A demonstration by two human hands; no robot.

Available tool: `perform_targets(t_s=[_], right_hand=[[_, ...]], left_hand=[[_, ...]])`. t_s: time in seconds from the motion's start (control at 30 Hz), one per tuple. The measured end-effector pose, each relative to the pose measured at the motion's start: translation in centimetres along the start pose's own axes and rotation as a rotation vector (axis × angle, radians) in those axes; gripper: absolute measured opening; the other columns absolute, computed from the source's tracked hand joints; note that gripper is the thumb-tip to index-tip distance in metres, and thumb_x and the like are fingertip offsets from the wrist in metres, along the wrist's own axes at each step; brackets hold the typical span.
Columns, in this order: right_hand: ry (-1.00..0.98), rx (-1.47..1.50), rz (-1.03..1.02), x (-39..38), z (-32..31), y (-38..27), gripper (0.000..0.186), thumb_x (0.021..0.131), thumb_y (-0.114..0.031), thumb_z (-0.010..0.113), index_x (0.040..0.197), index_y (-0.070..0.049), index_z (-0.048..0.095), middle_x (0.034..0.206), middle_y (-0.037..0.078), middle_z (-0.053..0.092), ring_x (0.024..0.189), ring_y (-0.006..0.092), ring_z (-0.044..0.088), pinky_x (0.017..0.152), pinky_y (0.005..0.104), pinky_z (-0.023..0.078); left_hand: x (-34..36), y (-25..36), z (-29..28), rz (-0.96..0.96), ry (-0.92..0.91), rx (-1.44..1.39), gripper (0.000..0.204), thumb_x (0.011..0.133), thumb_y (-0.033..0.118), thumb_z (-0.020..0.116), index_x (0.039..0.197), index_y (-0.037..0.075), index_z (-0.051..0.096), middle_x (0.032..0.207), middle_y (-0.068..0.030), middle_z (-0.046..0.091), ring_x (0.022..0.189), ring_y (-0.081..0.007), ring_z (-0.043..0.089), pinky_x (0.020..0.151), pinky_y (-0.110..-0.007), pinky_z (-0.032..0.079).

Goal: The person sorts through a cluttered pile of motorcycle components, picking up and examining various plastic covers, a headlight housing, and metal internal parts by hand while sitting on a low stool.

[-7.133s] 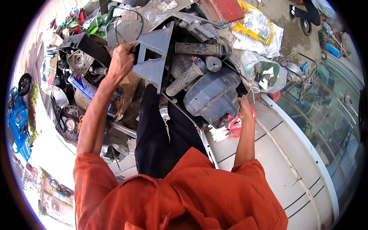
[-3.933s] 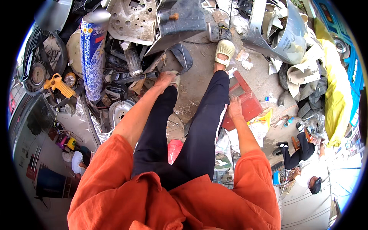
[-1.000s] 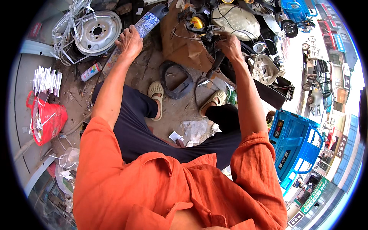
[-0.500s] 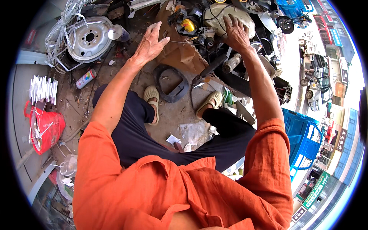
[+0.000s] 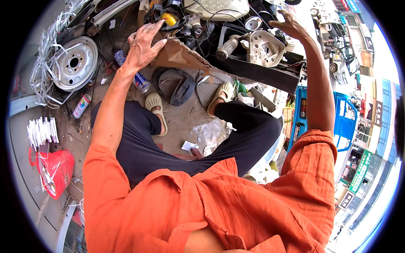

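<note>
The wearer is seated, knees apart. Between the shoes lie a crumpled plastic sheet and, just ahead, a dark ring, flat on the ground.

A red bag stands at the left with its mouth open; pale material shows inside, too small to identify. A bundle of white strips is just beyond it. A spray can lies tilted near a wheel; a blue patterned tube runs partly behind the left wrist, contents not visible.

Beyond the right shoe is a black box. A perforated plate and a metal cylinder lie at its top.

Left hand: fingers extended and spread, thumb apart, over cardboard. The index fingertip overlaps a yellow part in a dark housing; contact cannot be confirmed.

Right hand: raised, fingers loosely bent and parted, beyond the plate and to its right. Whether it touches anything cannot be told.

Farthest, a blue truck stands beyond the right forearm.
</note>
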State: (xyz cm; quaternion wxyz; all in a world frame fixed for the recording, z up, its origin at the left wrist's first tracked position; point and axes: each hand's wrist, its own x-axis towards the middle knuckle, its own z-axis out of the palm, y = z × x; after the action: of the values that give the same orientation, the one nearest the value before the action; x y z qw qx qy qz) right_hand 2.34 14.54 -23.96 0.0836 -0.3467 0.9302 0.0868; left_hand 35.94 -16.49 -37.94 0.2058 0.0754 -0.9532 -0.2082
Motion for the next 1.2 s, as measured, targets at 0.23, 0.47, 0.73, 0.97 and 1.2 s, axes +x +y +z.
perform_targets(t_s=[0.23, 0.47, 0.73, 0.97, 1.2], right_hand=[[-0.197, 0.432, 0.501, -12.3, 2.8, 9.4, 0.063, 0.079, -0.038, 0.06, 0.128, -0.001, 0.047, 0.131, 0.019, 0.045, 0.115, 0.0275, 0.048, 0.093, 0.0362, 0.04], [-0.019, 0.323, 0.377, -13.5, 2.0, 5.3, 0.027, 0.079, -0.017, 0.048, 0.093, 0.002, 0.062, 0.089, 0.025, 0.063, 0.085, 0.0317, 0.062, 0.077, 0.0386, 0.047], [0.21, -0.047, -0.012, -4.7, 2.8, 5.9, 0.03, 0.081, -0.028, 0.053, 0.078, 0.001, 0.061, 0.073, 0.021, 0.061, 0.066, 0.0319, 0.059, 0.063, 0.0398, 0.045], [-0.178, 0.558, -0.013, 7.0, 1.6, -3.9, 0.057, 0.082, -0.048, 0.06, 0.064, 0.004, 0.049, 0.054, 0.004, 0.044, 0.054, 0.0162, 0.043, 0.056, 0.0371, 0.039], [-0.17, 0.968, 0.254, 8.4, 3.1, -6.6, 0.068, 0.067, -0.048, 0.078, 0.103, 0.008, 0.06, 0.079, 0.011, 0.059, 0.068, 0.0195, 0.056, 0.061, 0.0332, 0.046]], left_hand=[[2.6, 4.8, 1.7, 0.14, -0.029, -0.478, 0.078, 0.082, 0.026, 0.066, 0.145, 0.015, 0.022, 0.143, -0.02, 0.032, 0.133, -0.0352, 0.029, 0.109, -0.041, 0.025], [4.0, 5.5, 4.9, -0.116, 0.065, -0.047, 0.13, 0.061, 0.034, 0.082, 0.142, 0.004, -0.015, 0.138, -0.0289, 0.03, 0.124, -0.042, 0.035, 0.099, -0.056, 0.022], [6.9, 7.5, 5.9, -0.032, 0.194, -0.176, 0.118, 0.063, 0.008, 0.079, 0.147, 0.025, -0.002, 0.111, -0.0083, 0.053, 0.107, -0.0293, 0.052, 0.089, -0.068, 0.025], [6.9, 6.2, 5.7, -0.025, 0.241, -0.485, 0.102, 0.067, 0.005, 0.076, 0.145, 0.008, 0.01, 0.104, -0.0232, 0.056, 0.089, -0.0331, 0.059, 0.079, -0.041, 0.047], [6.7, 6.2, 4.3, 0.035, 0.289, -0.485, 0.072, 0.069, 0.01, 0.075, 0.128, 0.004, 0.035, 0.102, -0.0191, 0.057, 0.091, -0.0311, 0.058, 0.082, -0.038, 0.046]])
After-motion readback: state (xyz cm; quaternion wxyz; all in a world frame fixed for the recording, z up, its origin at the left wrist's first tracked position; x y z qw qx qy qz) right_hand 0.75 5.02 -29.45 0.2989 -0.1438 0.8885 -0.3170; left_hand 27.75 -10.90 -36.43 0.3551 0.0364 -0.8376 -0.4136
